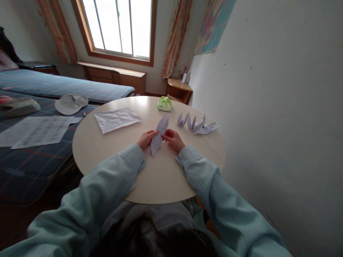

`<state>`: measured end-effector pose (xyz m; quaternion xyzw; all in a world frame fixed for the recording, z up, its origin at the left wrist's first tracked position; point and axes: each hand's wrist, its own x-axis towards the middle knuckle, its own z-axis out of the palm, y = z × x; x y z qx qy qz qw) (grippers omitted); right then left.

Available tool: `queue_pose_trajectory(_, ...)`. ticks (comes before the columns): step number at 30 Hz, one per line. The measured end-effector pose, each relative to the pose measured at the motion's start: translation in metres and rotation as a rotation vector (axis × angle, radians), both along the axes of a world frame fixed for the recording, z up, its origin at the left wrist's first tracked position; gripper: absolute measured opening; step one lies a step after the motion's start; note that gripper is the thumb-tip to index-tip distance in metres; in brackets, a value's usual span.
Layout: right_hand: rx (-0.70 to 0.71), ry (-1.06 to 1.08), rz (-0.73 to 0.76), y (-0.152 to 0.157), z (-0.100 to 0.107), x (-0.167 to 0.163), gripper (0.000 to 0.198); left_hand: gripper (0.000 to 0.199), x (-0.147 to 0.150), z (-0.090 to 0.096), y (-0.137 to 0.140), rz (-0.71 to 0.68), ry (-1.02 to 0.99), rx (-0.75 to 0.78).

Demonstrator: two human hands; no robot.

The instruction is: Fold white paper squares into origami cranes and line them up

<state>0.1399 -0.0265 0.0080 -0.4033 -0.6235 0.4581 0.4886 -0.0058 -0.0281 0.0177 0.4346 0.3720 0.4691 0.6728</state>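
Note:
A folded white paper [160, 135], long and diamond-shaped, is held tilted over the round table. My left hand [146, 139] is closed on its left side, the thumb lying on the paper. On the opposite edge, my right hand [173, 140] pinches it with bent fingers. Several folded paper cranes [197, 125] stand in a group on the table, beyond my right hand. Beyond my left hand lies a creased sheet of white paper [118, 118], spread flat.
The round cream table [102, 157] is before me. A green tissue pack [164, 103] sits near its far edge. On the left, a bed [24, 167] bears a white cap [71, 104] and printed sheets [43, 130]. A white wall [281, 107] rises on the right.

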Motion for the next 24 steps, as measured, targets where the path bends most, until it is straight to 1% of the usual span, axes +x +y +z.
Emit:
queue_pose_trajectory(6, -0.011, 0.009, 0.017, -0.0019, 0.0019, -0.0009, 0.033, 0.021, -0.0009, -0.0001, 0.0005, -0.046, -0.013, 0.011)
queue_pose_trajectory(12, -0.016, 0.004, 0.044, -0.0033, 0.0024, -0.002, 0.032, 0.024, -0.0023, 0.0003, 0.0001, -0.024, 0.012, 0.042)
queue_pose_trajectory(16, -0.021, -0.004, 0.051, -0.003, 0.0019, -0.0021, 0.032, 0.025, -0.0035, 0.0015, -0.0012, 0.019, 0.03, 0.032)
queue_pose_trajectory(19, -0.023, -0.008, 0.043, -0.0027, 0.0022, -0.0018, 0.033, 0.028, -0.0033, -0.0005, 0.0002, 0.082, 0.038, 0.037)
queue_pose_trajectory(22, -0.023, -0.016, 0.03, -0.0029, 0.0025, -0.0017, 0.034, 0.031, -0.0023, -0.0042, 0.0028, 0.155, 0.035, 0.089)
queue_pose_trajectory(24, -0.022, -0.019, 0.025, -0.0032, 0.0025, -0.0019, 0.034, 0.033, -0.0018, -0.0058, 0.0039, 0.171, 0.008, 0.132)
